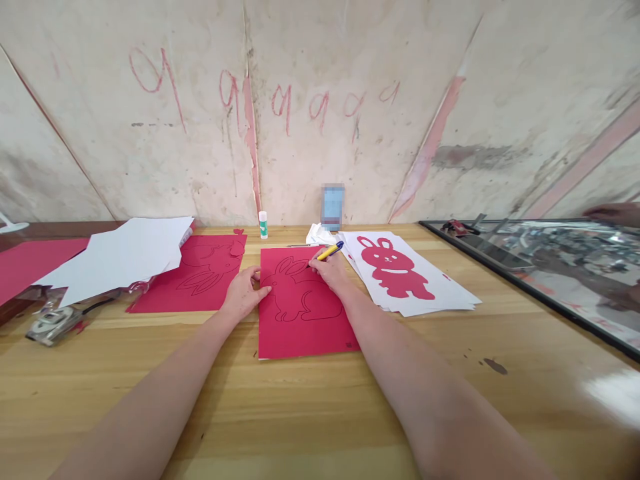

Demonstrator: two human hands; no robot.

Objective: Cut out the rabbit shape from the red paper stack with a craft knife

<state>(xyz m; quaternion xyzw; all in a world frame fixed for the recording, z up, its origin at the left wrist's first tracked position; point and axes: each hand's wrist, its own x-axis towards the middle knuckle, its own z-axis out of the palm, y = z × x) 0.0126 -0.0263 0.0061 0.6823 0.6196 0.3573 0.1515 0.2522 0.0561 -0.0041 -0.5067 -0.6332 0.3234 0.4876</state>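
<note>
A red sheet of paper (300, 341) lies in front of me, with the black outline of a rabbit printed or drawn on it. My right hand (330, 267) is closed around a yellow pen-like tool (327, 253) with a blue end. Its tip points at the sheet near the rabbit's ears; whether it is a pen or a craft knife is too small to tell. My left hand (246, 292) rests at the sheet's left edge, fingers apart, thumb on the paper. My right wrist covers part of the sheet's right side.
Left lie another red sheet (165, 293) with a rabbit outline, white papers (125, 257) and a tape measure (53, 325). Behind stand a glue stick (263, 225), a crumpled tissue (320, 235) and a phone (333, 208). Right are white sheets bearing a red rabbit cutout (397, 270) and a black-framed glossy panel (500, 270).
</note>
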